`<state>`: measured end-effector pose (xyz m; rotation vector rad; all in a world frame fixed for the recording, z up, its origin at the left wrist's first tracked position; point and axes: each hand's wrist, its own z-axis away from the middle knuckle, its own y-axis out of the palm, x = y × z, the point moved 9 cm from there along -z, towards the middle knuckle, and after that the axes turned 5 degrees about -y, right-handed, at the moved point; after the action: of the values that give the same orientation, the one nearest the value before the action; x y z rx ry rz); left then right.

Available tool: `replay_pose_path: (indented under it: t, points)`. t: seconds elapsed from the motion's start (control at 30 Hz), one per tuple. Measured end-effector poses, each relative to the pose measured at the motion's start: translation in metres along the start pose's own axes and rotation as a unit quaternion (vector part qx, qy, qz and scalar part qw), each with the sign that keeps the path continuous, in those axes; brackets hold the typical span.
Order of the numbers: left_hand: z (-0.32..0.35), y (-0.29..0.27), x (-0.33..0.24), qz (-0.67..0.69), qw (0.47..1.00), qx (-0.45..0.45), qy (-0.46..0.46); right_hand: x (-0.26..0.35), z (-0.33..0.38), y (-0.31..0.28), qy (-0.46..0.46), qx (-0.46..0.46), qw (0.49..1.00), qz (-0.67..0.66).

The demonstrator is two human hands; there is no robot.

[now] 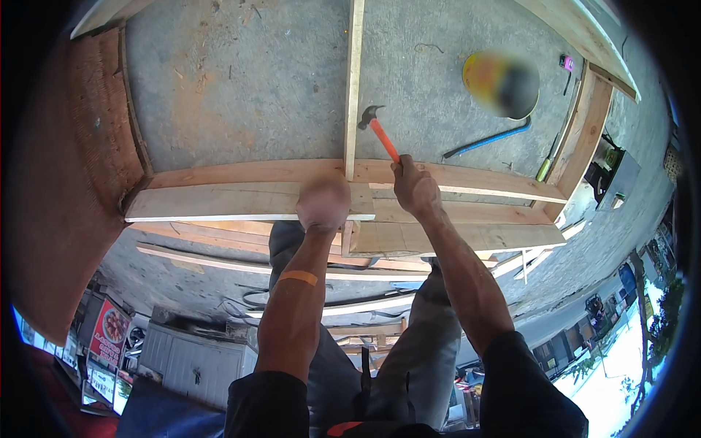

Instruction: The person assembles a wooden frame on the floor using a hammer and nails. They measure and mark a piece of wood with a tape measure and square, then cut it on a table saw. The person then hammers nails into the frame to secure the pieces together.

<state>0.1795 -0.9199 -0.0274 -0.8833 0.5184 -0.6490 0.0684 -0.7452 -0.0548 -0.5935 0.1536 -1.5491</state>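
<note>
My right hand (416,188) is wrapped round the orange handle of a claw hammer (385,139). The hammer's dark head is raised just right of a long narrow timber (353,80) that runs away from me. My left hand (323,203) rests over a pale board (226,201), near its right end; it is blurred, so its fingers cannot be made out. Beyond that board a crosswise timber (467,180) meets the long one. Another pale board (460,238) lies nearer me on the right, below my right forearm.
On the concrete inside the frame lie a blue bar (488,139), a partly blurred yellow round thing (478,77), a pink tape measure (566,63) and a green-handled tool (544,168). A brown wooden panel (98,139) stands left. Loose timber strips (197,257) lie around my legs.
</note>
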Motion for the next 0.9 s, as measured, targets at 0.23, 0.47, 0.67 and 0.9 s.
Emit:
replay_pose_path:
  t: [0.23,0.47,0.67,0.9]
  points:
    - [-0.012,-0.006,0.002,0.008,0.997,-0.076,0.026,0.003,-0.015,0.006,-0.022,0.032,0.999,0.008]
    - [-0.005,-0.003,-0.004,-0.008,0.999,-0.038,0.029,-0.029,0.022,0.03,0.038,0.095,0.994,-0.036]
    - [-0.005,0.009,-0.002,-0.045,0.998,0.032,-0.014,-0.083,0.206,0.009,0.148,-0.114,0.943,-0.277]
    - [-0.002,0.012,-0.011,-0.115,0.98,0.143,-0.077,-0.164,0.404,0.106,0.41,-0.223,0.698,-0.543]
